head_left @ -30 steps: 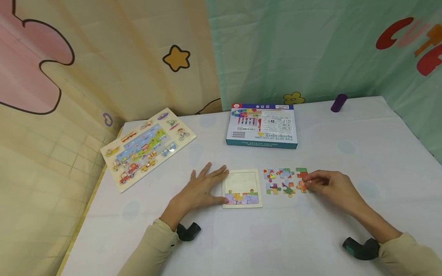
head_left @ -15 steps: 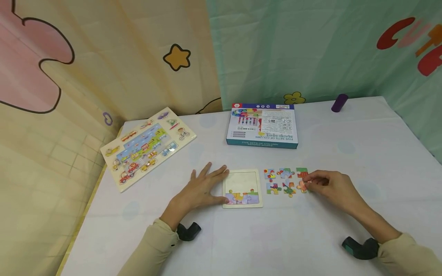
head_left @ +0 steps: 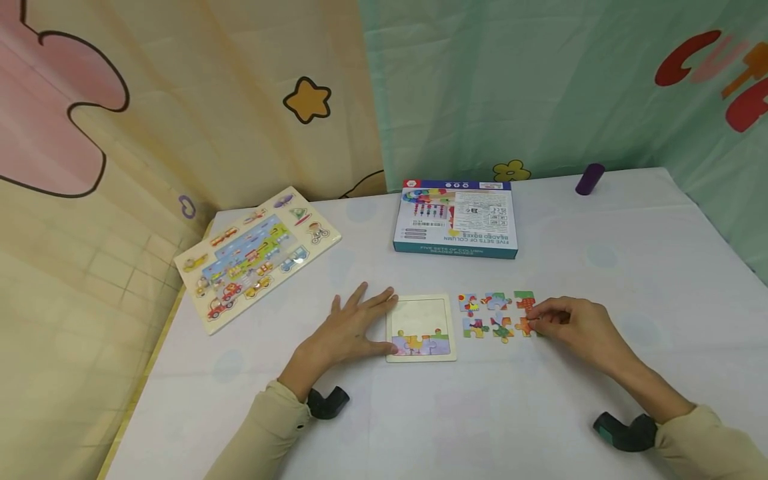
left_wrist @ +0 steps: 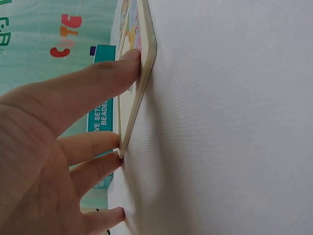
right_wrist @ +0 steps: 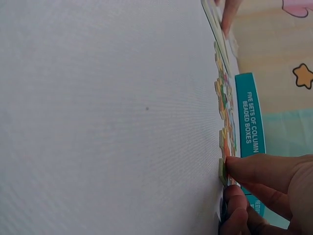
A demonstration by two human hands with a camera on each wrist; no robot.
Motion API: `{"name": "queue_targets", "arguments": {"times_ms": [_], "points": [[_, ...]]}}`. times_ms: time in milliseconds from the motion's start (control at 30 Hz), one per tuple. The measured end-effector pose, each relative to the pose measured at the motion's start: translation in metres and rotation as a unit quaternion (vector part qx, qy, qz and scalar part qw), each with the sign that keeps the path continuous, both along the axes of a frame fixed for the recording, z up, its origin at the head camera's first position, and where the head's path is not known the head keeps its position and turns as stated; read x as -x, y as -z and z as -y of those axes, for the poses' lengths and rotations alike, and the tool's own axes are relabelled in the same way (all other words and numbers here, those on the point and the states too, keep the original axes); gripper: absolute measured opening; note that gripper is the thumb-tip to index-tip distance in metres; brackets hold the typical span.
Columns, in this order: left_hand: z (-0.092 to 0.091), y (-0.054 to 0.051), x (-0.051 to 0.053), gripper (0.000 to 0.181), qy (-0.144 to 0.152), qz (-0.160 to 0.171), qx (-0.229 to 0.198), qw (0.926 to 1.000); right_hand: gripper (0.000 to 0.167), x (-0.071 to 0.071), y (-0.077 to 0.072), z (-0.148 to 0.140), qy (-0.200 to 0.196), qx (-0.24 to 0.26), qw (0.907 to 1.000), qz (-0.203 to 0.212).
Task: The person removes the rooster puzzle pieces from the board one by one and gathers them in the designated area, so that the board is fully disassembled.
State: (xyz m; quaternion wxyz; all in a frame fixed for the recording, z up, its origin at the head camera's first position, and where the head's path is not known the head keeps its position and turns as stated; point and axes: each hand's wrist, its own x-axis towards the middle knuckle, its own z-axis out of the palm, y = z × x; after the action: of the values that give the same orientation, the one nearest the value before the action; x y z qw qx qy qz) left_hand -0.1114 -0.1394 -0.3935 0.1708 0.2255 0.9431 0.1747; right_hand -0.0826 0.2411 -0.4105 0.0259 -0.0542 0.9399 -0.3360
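Note:
My left hand [head_left: 345, 332] spreads its fingers at the left side of a small wooden puzzle tray [head_left: 420, 315]. In the left wrist view its thumb [left_wrist: 105, 76] presses on the tray's edge. Joined puzzle pieces [head_left: 429, 345] fill the tray's lower part, with bare board above. To the right, several loose pieces lie in two rows, among them a rooster piece [head_left: 469, 304] and a red-and-green piece [head_left: 524, 300]. At the lower right of these rows, my right hand [head_left: 579, 330] pinches an orange-and-green puzzle piece [right_wrist: 223, 171] at table level, partly hidden by the fingers.
Behind the tray lies a beaded-boxes carton [head_left: 456, 220]. A larger vehicle puzzle board [head_left: 258, 260] lies slanted at the back left. One purple cylinder [head_left: 591, 179] is near the table's far edge. Printed curtains [head_left: 522, 80] hang behind the white table [head_left: 480, 413].
The puzzle piece at my right fingertips has shifted very slightly toward the left, along with the hand. My left hand and the tray stay where they were.

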Motion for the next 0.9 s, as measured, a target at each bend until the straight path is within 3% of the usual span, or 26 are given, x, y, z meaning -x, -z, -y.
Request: {"name": "queue_targets", "arguments": {"times_ms": [333, 533, 900], "points": [[0.001, -0.002, -0.001, 0.088, 0.007, 0.002, 0.006, 1.0, 0.008, 0.001, -0.002, -0.001, 0.006, -0.012, 0.9998, -0.016], [0.001, -0.003, -0.002, 0.087, 0.009, 0.006, 0.004, 0.9999, 0.015, 0.002, -0.002, 0.007, 0.011, 0.014, 0.9996, -0.024], [-0.001, -0.006, -0.001, 0.09, 0.025, 0.009, 0.02, 0.9995, 0.011, 0.01, -0.012, 0.055, -0.042, 0.074, 0.9964, 0.0]]}}
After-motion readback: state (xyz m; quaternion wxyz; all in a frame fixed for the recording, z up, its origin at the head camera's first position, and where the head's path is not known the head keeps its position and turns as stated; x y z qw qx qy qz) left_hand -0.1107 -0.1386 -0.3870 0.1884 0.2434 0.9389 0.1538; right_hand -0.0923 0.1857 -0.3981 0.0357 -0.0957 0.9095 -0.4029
